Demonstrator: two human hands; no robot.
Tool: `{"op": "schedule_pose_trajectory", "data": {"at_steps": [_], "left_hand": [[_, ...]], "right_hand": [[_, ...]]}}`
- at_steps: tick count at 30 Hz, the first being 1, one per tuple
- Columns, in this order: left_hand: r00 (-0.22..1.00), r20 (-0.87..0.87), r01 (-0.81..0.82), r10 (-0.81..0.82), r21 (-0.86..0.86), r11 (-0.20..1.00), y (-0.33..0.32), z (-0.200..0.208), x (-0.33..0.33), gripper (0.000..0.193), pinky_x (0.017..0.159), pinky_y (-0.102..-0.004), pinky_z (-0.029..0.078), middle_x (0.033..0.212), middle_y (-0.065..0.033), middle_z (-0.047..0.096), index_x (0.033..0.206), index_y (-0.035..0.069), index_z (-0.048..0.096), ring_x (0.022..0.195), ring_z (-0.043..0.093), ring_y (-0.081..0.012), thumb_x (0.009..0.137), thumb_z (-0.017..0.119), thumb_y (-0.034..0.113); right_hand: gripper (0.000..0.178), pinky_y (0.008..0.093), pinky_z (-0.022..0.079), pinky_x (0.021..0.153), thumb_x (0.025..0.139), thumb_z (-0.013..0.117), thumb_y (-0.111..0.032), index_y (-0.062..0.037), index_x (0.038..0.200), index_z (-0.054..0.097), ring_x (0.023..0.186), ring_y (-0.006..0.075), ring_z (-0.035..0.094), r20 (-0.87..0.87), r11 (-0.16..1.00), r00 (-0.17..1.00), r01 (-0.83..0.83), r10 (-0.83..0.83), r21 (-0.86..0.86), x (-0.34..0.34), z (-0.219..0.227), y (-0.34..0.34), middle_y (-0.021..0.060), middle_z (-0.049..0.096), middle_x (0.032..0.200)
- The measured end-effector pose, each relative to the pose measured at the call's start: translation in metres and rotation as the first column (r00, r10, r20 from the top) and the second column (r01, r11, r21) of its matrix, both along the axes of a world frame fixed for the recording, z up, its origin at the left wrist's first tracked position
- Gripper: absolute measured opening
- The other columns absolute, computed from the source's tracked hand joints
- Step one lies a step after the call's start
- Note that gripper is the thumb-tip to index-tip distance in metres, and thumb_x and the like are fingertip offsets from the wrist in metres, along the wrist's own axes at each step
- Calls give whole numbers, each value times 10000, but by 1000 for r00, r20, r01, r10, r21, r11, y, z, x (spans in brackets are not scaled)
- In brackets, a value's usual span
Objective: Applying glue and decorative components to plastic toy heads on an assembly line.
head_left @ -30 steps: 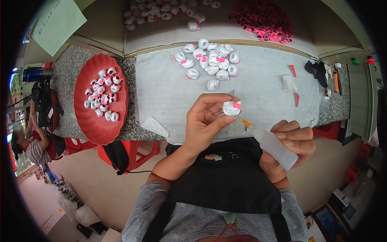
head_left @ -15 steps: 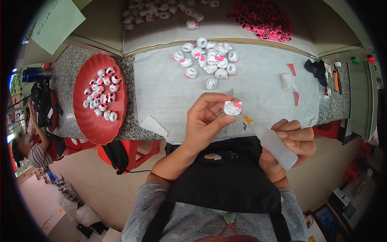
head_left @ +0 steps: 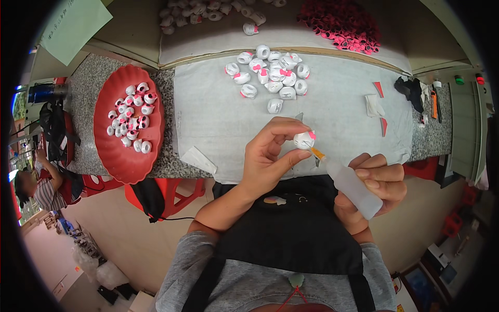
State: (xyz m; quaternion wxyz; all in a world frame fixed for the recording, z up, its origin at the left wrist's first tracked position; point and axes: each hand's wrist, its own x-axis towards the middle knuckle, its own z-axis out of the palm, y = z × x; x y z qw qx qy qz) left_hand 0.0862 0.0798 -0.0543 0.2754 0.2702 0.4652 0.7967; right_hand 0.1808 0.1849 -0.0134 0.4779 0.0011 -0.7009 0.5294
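Observation:
Between the thumb and fingers of my left hand (head_left: 270,153) is a small white cat-shaped toy head (head_left: 303,140) with a pink bow. My right hand (head_left: 377,182) grips a translucent squeeze bottle (head_left: 353,190), tilted up to the left. Its thin orange-yellow nozzle (head_left: 317,154) meets or nearly meets the lower edge of the head; whether it touches, I cannot tell. Beyond my hands, several more white heads (head_left: 275,73) with pink bows lie grouped on the white sheet (head_left: 208,119).
At the left, a red scalloped tray (head_left: 112,156) holds several heads with dark openings. On the back shelf are more white heads (head_left: 202,10) and a heap of pink pieces (head_left: 340,26). A crumpled white cloth (head_left: 374,105), red slivers (head_left: 383,126) and an orange-handled tool (head_left: 433,104) lie right.
The toy head has turned in my left fingers, its bow shifting to the right edge. My left hand has moved slightly right; the bottle stays nearly where it was.

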Motion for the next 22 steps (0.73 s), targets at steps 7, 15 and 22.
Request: {"op": "schedule_pose_trajectory", "data": {"at_steps": [7, 15, 22], "left_hand": [[991, -125, -40, 38, -10, 999, 0, -3, -4, 320, 837, -313, 350, 991, -137, 453, 963, -22, 457, 946, 449, -195, 666, 554, -90], [982, -136, -132, 128, -21, 991, -4, 2, -14, 320, 812, -298, 363, 992, -137, 467, 974, -13, 458, 938, 461, -190, 674, 535, -94], [940, 167, -314, 299, 75, 946, -21, 3, -37, 346, 806, -247, 365, 1027, -112, 485, 1027, -14, 430, 946, 471, -160, 703, 544, -59]], "right_hand": [[429, 295, 436, 515, 468, 752, 11, -48, 802, 489, 632, 180, 491, 69, 981, 984, -158, 166, -110, 4, 6, 5, 71, 468, 809], [385, 248, 418, 502, 545, 689, -24, -40, 814, 415, 608, 143, 455, 103, 998, 994, -29, 34, -49, -6, 7, 17, 91, 440, 791], [425, 274, 464, 619, 632, 528, 55, 14, 1035, 399, 768, 204, 527, 475, 932, 838, -103, 269, -347, -54, 7, 75, 125, 453, 931]]}}
